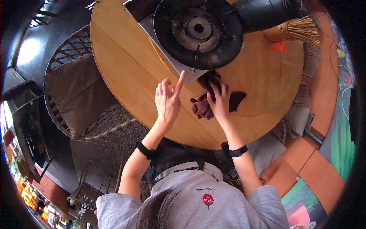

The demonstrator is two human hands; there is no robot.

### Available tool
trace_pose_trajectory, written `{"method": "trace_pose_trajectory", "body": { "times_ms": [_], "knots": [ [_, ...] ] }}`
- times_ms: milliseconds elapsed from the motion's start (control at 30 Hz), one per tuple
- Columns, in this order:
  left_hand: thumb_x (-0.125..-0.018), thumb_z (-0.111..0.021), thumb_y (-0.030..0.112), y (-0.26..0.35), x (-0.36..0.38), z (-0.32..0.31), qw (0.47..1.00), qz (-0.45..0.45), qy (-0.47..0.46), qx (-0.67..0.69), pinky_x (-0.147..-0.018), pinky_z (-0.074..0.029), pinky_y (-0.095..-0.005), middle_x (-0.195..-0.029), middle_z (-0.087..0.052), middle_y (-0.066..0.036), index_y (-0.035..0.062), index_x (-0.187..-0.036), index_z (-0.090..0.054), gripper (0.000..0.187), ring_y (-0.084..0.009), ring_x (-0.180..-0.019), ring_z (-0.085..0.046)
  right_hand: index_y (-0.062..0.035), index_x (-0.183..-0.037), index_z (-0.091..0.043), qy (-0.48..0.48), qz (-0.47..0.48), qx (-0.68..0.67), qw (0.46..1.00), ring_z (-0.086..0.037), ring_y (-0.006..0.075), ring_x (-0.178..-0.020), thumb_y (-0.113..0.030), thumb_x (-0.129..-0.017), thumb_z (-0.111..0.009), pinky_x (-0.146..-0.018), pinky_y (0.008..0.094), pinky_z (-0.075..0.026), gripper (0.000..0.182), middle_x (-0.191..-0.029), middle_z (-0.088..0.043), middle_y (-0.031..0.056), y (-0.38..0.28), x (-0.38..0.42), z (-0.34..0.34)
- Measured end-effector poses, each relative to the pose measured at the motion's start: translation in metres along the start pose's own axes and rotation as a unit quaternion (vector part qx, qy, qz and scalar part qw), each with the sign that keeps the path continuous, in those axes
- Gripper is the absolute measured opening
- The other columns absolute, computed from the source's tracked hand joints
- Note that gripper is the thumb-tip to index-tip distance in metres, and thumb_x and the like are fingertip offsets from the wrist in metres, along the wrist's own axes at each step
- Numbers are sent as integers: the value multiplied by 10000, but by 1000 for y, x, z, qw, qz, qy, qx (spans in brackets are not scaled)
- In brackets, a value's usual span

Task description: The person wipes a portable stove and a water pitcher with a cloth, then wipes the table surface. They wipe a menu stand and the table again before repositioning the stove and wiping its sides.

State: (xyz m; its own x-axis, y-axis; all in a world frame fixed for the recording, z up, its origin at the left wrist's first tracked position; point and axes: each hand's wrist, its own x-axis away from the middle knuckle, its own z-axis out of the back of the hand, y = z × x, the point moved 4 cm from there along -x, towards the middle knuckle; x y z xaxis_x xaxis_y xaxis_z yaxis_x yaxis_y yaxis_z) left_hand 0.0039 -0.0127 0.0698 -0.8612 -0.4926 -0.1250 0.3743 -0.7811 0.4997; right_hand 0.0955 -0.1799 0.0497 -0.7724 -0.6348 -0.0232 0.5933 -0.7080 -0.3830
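A portable gas stove (183, 63) with a silver body and a round black burner top (164, 38) stands on the round wooden table (126, 68). My left hand (167, 100) is at its near corner, index finger stretched out with the tip at the silver edge and the other fingers loosely bent; nothing is in it. Just right of that corner, my right hand (220, 100) grips a dark brown cloth (202, 107). The cloth is bunched under the fingers, and one part of it reaches up against the stove's front.
A black cylindrical object (267, 15) lies right of the burner. Beside it are a wooden holder full of thin sticks (303, 28) and a small orange object (278, 46). A woven chair with a brown cushion (80, 91) stands left of the table.
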Motion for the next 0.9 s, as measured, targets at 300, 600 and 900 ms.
{"method": "trace_pose_trajectory", "body": {
  "times_ms": [300,600,900],
  "knots": [
    [-839,-447,109,-44,1,20,488,318,-78,809,-745,-388,-254,-958,-491,-7,-47,-1255,-349,456,-74,-845,-454,-72,-1008,-566,82,-5,-81,993,-486,301,-960,-137,-734,-619,-838,402,-367,287,-1078,-516,112,-10,-8,23],
    [-860,-396,151,-42,-1,31,387,318,-106,859,-734,-372,-230,-935,-485,-34,-43,-1257,-349,444,-109,-815,-450,7,-938,-557,-1,-165,-124,978,-573,284,-721,-164,-792,-593,-659,340,-437,228,-785,-603,161,17,-24,21],
    [-859,-507,222,11,-5,183,362,-9,-279,889,-815,-404,-523,-1056,-419,-197,55,-1030,-397,264,-436,-975,-482,-13,-909,-437,132,-239,-223,936,-423,148,-703,-211,-915,-395,-667,272,-372,203,-738,-432,61,41,19,65]
  ]
}}
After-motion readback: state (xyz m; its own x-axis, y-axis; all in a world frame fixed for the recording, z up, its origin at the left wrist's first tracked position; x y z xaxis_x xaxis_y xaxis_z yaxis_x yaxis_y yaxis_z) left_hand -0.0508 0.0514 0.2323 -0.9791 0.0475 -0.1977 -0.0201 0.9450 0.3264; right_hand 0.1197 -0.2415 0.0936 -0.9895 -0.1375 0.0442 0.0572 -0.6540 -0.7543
